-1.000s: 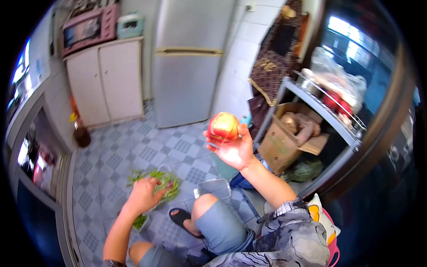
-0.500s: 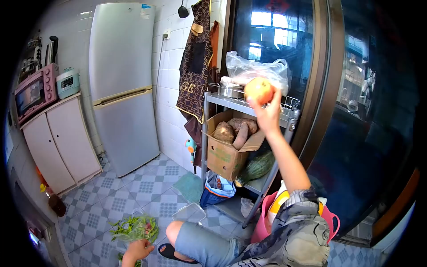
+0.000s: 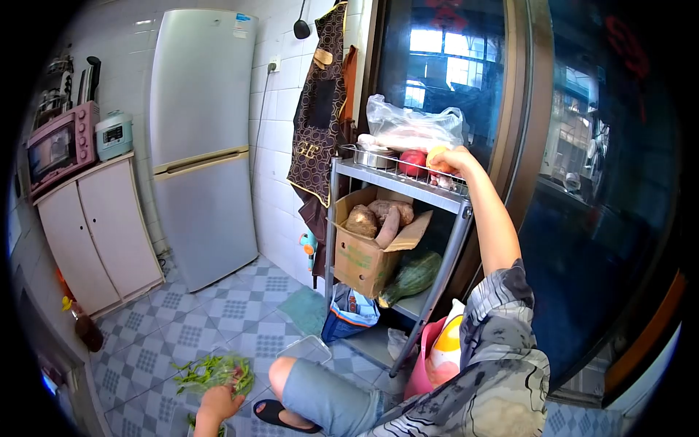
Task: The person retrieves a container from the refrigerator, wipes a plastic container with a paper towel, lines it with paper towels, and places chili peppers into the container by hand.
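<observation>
At the top of the metal rack, my right hand [image 3: 453, 159] is closed around a round orange-yellow fruit [image 3: 438, 157], low inside the wire basket [image 3: 450, 182]. My fingers partly hide the fruit. Beside it in the basket sits a round red fruit [image 3: 413, 162]. A clear plastic bag [image 3: 437, 116] with something pale inside lies behind them. Near the floor, my left hand [image 3: 220, 403] has its fingers curled at the edge of a thin clear bag with green vegetables [image 3: 211, 373]; the grip itself is partly hidden.
A cardboard box [image 3: 360, 255] of large brown roots and a green gourd [image 3: 411, 278] fill the middle shelf. A pink bucket [image 3: 419, 371] stands right of the rack. A clear plastic lid [image 3: 312, 351] lies on the floor. The fridge [image 3: 204, 146] is further left.
My right hand has lowered the orange-yellow fruit from above the rack into the wire basket. The red fruit has come into view. My left hand stays near the greens.
</observation>
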A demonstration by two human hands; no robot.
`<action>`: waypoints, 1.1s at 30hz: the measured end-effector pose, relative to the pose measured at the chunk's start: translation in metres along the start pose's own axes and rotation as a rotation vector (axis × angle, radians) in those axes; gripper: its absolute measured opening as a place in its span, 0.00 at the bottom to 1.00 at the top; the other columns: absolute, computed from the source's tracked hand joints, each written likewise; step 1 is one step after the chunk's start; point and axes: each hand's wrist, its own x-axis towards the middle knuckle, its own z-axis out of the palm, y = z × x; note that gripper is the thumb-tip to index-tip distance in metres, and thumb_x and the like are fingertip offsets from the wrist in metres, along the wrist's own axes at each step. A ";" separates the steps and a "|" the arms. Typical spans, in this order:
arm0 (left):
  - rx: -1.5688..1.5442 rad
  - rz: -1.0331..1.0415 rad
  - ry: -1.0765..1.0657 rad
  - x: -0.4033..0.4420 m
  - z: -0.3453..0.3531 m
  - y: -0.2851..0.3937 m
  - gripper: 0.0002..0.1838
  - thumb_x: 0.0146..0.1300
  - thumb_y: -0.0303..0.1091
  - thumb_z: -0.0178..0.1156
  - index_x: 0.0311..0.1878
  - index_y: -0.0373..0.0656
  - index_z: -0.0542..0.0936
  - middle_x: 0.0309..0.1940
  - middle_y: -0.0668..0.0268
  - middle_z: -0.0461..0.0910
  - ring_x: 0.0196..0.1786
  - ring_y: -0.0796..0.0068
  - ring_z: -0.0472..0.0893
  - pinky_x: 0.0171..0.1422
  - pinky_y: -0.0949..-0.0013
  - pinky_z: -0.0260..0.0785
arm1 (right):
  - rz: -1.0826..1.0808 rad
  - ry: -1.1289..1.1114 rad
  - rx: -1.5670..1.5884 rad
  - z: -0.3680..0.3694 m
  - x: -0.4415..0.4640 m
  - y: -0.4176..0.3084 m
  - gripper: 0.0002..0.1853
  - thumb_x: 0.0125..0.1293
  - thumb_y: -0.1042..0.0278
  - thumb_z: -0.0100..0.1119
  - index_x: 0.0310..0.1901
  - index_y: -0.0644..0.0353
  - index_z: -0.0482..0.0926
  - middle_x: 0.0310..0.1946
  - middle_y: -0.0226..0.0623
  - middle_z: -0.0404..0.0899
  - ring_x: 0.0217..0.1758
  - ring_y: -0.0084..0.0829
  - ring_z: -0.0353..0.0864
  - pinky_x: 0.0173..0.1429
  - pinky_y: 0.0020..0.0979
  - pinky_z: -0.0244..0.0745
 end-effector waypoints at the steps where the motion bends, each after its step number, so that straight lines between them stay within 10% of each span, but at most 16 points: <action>1: 0.013 -0.015 -0.008 -0.001 0.001 -0.001 0.24 0.53 0.50 0.59 0.42 0.37 0.80 0.38 0.52 0.81 0.44 0.53 0.79 0.50 0.58 0.71 | -0.003 -0.042 0.025 0.001 0.002 0.001 0.29 0.40 0.64 0.73 0.43 0.72 0.74 0.32 0.46 0.81 0.32 0.36 0.83 0.32 0.36 0.77; 11: -0.052 0.032 0.034 -0.007 -0.003 0.000 0.24 0.52 0.50 0.59 0.42 0.38 0.81 0.36 0.50 0.81 0.44 0.52 0.79 0.50 0.57 0.70 | -0.096 -0.299 -0.027 0.003 -0.025 -0.011 0.21 0.53 0.59 0.66 0.40 0.70 0.76 0.31 0.45 0.82 0.29 0.35 0.84 0.26 0.35 0.76; 16: -0.040 0.091 0.045 -0.004 0.000 -0.001 0.23 0.53 0.49 0.60 0.40 0.36 0.79 0.36 0.50 0.80 0.42 0.51 0.79 0.48 0.56 0.71 | -0.239 0.775 -0.277 0.010 -0.012 -0.010 0.20 0.47 0.49 0.64 0.29 0.62 0.81 0.36 0.50 0.81 0.37 0.44 0.81 0.44 0.39 0.74; 20: -0.054 0.099 0.052 -0.009 -0.004 0.003 0.23 0.53 0.49 0.60 0.42 0.36 0.78 0.37 0.49 0.80 0.42 0.50 0.79 0.48 0.56 0.71 | -0.619 0.874 -0.167 0.031 -0.024 -0.046 0.17 0.52 0.52 0.62 0.25 0.61 0.80 0.26 0.44 0.80 0.29 0.41 0.79 0.39 0.38 0.73; 27: -0.047 0.044 -0.037 -0.057 -0.018 0.012 0.21 0.57 0.48 0.58 0.37 0.36 0.78 0.34 0.50 0.80 0.40 0.52 0.79 0.45 0.57 0.71 | -1.064 -0.110 -0.203 0.146 -0.112 -0.161 0.10 0.61 0.65 0.56 0.28 0.64 0.75 0.18 0.28 0.71 0.24 0.18 0.67 0.29 0.24 0.63; 29: -0.081 0.046 -0.032 -0.074 -0.015 0.011 0.20 0.56 0.47 0.59 0.36 0.36 0.77 0.33 0.51 0.79 0.40 0.52 0.79 0.45 0.57 0.70 | -1.337 -0.272 -0.378 0.189 -0.177 -0.185 0.07 0.56 0.66 0.57 0.29 0.61 0.75 0.25 0.39 0.75 0.30 0.37 0.76 0.35 0.34 0.70; 33: -0.130 -0.007 -0.094 -0.101 -0.015 0.015 0.19 0.57 0.46 0.59 0.39 0.37 0.77 0.32 0.54 0.77 0.41 0.53 0.77 0.48 0.57 0.69 | -1.863 -0.637 -0.387 0.275 -0.279 -0.195 0.09 0.53 0.66 0.60 0.32 0.59 0.72 0.30 0.40 0.74 0.37 0.43 0.75 0.41 0.38 0.72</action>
